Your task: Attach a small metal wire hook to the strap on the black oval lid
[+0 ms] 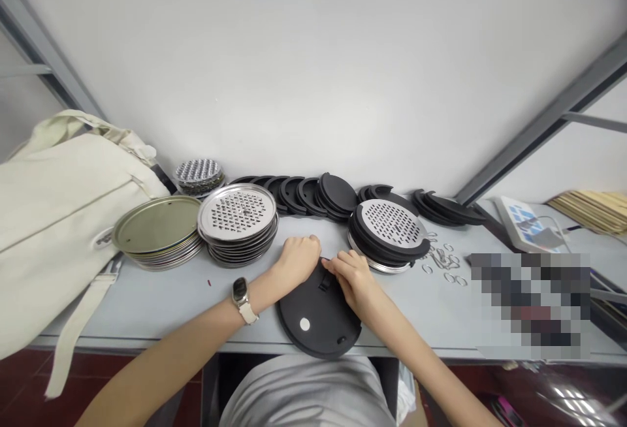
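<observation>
A round black plastic disc [313,322] lies at the table's front edge, with a white round sticker, a small slot and a clip-like piece on its upper face. My left hand [298,258] is closed at the disc's upper left edge; its fingertips are turned away from view. On the upper right rim, my right hand [353,277] grips the disc, fingers bent close to the clip-like piece. Just behind my right hand is a stack of black rings [357,237] topped by a silver grater plate [393,223].
To the left stand stacked grater plates [238,211], olive-green round plates [159,223] and a cream bag [63,211]. Black discs [337,192] lean in a row along the wall. Several metal rings [448,277] lie at right, beside a blurred patch.
</observation>
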The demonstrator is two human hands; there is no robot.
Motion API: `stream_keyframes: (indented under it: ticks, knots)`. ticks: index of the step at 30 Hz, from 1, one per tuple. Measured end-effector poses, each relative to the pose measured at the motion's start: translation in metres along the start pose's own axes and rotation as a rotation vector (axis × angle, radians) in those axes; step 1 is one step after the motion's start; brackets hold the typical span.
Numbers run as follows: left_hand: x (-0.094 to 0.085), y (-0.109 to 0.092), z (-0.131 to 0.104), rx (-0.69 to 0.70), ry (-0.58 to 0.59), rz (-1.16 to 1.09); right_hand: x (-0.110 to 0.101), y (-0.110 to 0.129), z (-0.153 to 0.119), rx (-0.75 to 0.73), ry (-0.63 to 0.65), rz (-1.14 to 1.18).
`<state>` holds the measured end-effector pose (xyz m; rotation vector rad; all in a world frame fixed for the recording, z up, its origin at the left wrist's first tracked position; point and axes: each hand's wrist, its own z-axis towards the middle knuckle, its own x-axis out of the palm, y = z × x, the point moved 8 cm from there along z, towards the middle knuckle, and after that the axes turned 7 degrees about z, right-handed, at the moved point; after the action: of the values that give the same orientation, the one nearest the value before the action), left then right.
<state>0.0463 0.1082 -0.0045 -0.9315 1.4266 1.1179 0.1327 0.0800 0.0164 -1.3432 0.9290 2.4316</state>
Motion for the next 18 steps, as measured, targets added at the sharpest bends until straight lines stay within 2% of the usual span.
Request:
stream_keyframes:
  ticks: [18]
  knots:
    - [0.0057, 0.0037, 0.002, -0.108, -0.021, 0.023, -0.0047, -0.0001, 0.0016, 0.029, 0.021, 0.006]
